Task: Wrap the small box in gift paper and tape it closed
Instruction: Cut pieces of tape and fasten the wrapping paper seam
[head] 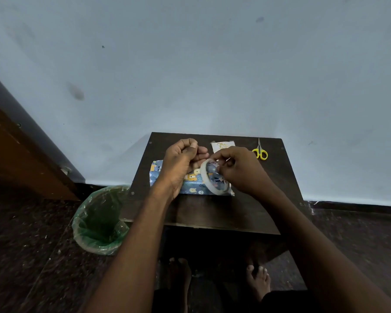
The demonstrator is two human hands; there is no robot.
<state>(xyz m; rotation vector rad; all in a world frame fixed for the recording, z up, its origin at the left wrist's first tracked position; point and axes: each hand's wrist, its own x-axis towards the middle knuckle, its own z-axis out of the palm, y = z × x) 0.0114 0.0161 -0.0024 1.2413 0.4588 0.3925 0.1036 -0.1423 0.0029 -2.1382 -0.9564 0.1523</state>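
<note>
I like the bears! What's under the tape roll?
The wrapped box lies under the tape roll, its bear paper showing through the ring. Both hands cover parts of the box.

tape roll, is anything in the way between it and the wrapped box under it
Nothing visible. The tape roll is held just above the wrapped box on the table, pinched by the right hand, with the left hand beside it. The scissors and the small card lie further back, out of the way.

The light is dim and cool, with a bluish cast. The pale wall is the brightest area, while the floor and the table sink into shadow. Wide-angle bending shows at the edges. Detail is soft and slightly grainy.
</note>
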